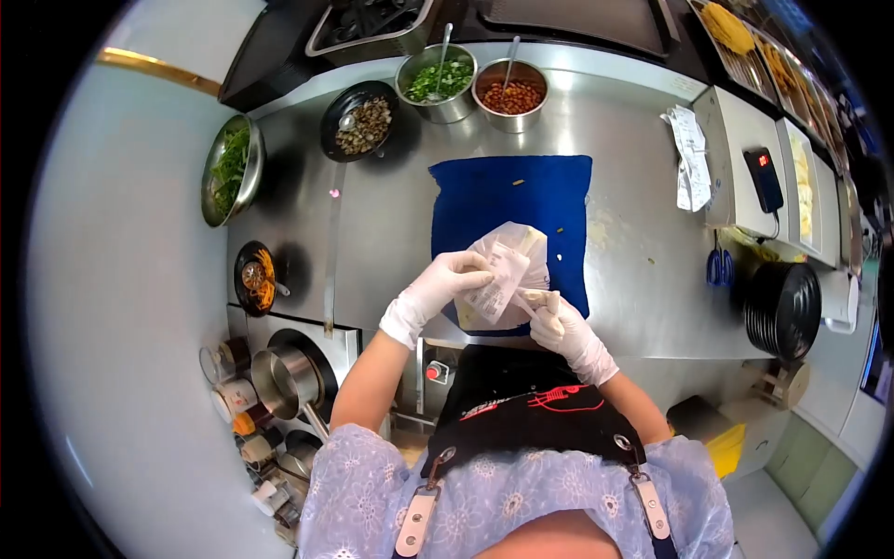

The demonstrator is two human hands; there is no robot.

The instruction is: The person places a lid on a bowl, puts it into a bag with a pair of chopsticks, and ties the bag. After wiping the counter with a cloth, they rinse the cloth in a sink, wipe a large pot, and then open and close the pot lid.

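My left hand [449, 286], in a white glove, pinches a small white printed slip [498, 282] over a blue mat [510, 191]. Behind the slip lies a whitish, see-through plastic bag [523, 244], bunched up on the mat. My right hand [562, 331], also gloved, has its fingers closed on a twisted end of the bag at its lower right. What is inside the bag is hard to make out. A few small food scraps dot the mat.
Steel bowls of chopped greens [445, 87] and red-brown pieces [510, 96] stand at the back, beside a black bowl [359, 121]. At the left are a leafy-green bowl [232, 170] and a pot [284, 380]. Blue scissors [719, 267] and stacked black plates [784, 309] are right.
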